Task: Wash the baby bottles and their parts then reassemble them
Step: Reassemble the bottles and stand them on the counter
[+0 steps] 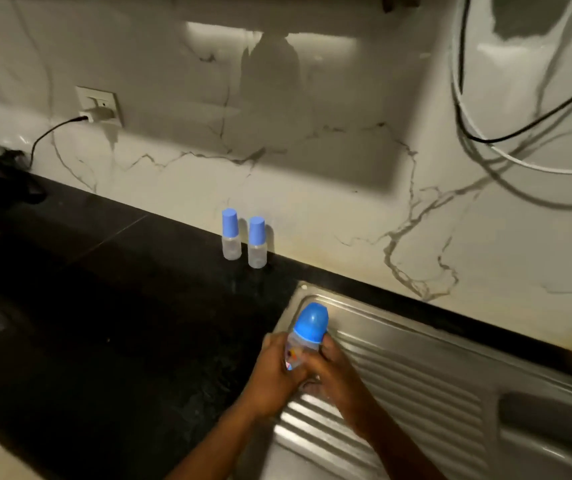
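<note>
Starting at the far left, a plug sits in a wall socket (pixel 99 105) above a black countertop (pixel 104 306); near the middle, a first small bottle (pixel 231 234) and a second small bottle (pixel 256 242), both clear with blue caps, stand upright just beside each other against the marble wall; nearer, the left hand (pixel 274 372) and right hand (pixel 334 374) both grasp a third bottle (pixel 307 329), blue cap on, tilted over the ribbed steel drainboard (pixel 416 375); far right, cables (pixel 485 140) loop on the wall.

Dim kitchen, overhead glare on wall (pixel 270 43), soft blur, bowed wide-angle edges.
</note>
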A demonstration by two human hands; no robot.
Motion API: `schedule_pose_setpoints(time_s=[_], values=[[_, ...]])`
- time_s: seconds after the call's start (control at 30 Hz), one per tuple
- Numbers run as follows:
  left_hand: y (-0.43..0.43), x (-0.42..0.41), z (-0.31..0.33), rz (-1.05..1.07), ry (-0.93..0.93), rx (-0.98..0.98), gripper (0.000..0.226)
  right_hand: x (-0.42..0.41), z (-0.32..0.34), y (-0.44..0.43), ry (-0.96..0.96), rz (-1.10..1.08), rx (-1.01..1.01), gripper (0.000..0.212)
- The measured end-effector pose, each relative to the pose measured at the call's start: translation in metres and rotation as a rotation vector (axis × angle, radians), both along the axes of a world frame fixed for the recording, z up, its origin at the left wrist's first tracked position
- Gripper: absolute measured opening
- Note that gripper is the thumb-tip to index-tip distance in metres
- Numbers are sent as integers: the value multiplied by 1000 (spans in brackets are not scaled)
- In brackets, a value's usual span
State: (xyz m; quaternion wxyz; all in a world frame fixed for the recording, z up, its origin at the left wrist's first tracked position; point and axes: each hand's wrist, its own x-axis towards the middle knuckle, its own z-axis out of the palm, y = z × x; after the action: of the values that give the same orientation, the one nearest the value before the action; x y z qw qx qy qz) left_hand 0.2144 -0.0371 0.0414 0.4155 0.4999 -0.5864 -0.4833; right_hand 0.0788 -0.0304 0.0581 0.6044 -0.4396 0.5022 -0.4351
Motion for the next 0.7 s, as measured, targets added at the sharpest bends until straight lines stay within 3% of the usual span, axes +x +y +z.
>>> schedule_pose_setpoints(time_s=[0.1,0.2,0.23,0.33,0.47,0.7], values=[[-58,38,-16,-63,-177,-49,57,34,-3,-41,181,-29,-81,27],[-109,64,-22,-49,-224,-46,96,56,-9,-91,232,-180,-53,44],[-126,71,-27,-56,-214,-32,95,62,-15,-110,267,-243,-52,48],[-159,75,-29,-116,-187,-37,55,69,-21,-156,442,-357,-58,63],[-196,69,-47,-193,-144,-30,71,68,-33,-212,619,-377,-121,65],[-246,56,-63,-235,-125,-51,57,63,-55,-261,663,-414,-154,67]])
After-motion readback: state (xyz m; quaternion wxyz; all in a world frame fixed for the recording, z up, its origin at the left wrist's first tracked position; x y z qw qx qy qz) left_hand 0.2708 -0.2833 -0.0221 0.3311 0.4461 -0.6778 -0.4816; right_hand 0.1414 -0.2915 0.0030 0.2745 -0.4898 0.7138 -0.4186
